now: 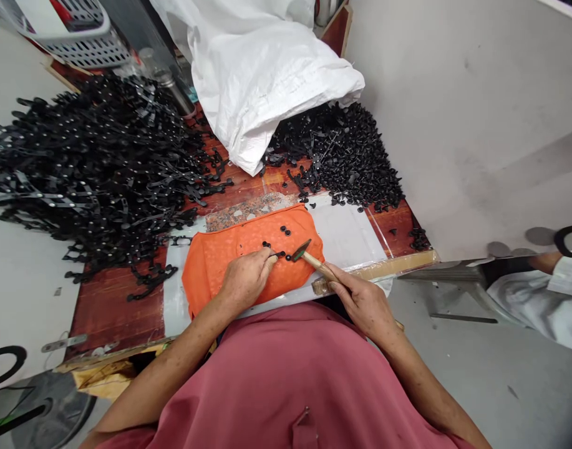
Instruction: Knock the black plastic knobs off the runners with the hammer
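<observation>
My left hand rests on an orange cloth and pinches a small black part at its fingertips. My right hand is wrapped round the wooden handle of a small hammer, whose dark head sits just right of that part. A few loose black round pieces lie on the cloth above the hands.
A big heap of black strap-like parts covers the left of the wooden table. A smaller heap of black round pieces lies at the back right, beside a white sack. A plastic basket stands at the back left. Another person's sleeve shows at the right.
</observation>
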The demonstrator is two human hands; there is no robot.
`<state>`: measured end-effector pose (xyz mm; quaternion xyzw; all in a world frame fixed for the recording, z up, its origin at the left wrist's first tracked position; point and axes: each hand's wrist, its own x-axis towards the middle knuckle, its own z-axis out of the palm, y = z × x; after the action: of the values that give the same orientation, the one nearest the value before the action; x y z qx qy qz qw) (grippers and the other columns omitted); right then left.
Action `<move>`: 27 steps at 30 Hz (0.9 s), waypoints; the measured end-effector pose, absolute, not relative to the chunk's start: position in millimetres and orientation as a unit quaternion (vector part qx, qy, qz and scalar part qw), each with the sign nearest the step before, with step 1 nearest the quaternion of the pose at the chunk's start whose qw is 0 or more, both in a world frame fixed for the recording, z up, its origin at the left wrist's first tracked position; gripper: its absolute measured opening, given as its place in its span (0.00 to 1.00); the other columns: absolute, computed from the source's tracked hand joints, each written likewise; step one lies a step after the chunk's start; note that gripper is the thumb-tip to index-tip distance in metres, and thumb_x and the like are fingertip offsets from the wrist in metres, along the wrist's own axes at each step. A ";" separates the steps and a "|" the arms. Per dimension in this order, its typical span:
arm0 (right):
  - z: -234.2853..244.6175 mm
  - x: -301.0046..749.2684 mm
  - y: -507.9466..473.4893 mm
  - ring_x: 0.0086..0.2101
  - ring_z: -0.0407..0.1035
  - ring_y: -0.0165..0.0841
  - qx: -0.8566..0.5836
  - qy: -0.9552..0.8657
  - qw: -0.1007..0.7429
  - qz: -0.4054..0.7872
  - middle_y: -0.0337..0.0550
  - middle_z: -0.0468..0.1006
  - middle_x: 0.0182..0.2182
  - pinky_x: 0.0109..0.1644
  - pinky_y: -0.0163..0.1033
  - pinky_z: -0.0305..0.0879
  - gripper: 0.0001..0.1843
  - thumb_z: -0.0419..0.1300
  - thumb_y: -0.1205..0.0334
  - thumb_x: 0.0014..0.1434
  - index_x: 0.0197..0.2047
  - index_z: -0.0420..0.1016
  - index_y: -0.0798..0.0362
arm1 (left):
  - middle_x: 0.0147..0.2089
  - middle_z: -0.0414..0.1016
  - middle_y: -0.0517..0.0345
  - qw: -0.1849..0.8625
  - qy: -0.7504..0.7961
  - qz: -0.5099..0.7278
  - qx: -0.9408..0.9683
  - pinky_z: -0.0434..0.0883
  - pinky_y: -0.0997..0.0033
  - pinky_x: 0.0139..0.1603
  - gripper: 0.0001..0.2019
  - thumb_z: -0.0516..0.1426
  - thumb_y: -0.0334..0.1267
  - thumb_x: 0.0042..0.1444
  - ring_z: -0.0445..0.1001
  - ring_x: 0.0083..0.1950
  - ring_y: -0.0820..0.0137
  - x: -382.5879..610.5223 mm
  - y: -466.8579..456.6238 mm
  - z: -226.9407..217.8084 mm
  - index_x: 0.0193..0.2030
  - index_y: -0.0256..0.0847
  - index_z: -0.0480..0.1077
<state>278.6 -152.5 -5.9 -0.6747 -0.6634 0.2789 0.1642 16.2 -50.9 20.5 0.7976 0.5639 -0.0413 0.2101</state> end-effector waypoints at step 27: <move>5.2 285.0 -154.7 0.45 0.81 0.40 -0.658 -0.683 0.212 0.235 0.42 0.84 0.52 0.51 0.43 0.76 0.25 0.54 0.59 0.74 0.71 0.67 0.39 | 0.41 0.83 0.50 0.105 0.544 -0.026 0.832 0.63 0.67 0.34 0.18 0.47 0.46 0.73 0.80 0.41 0.62 23.8 -61.9 3.1 0.46 0.43 0.77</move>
<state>285.0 -154.7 5.2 -0.6578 -0.6834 0.2349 0.2125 23.8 -61.9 3.1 0.8322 0.5438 -0.0260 0.1052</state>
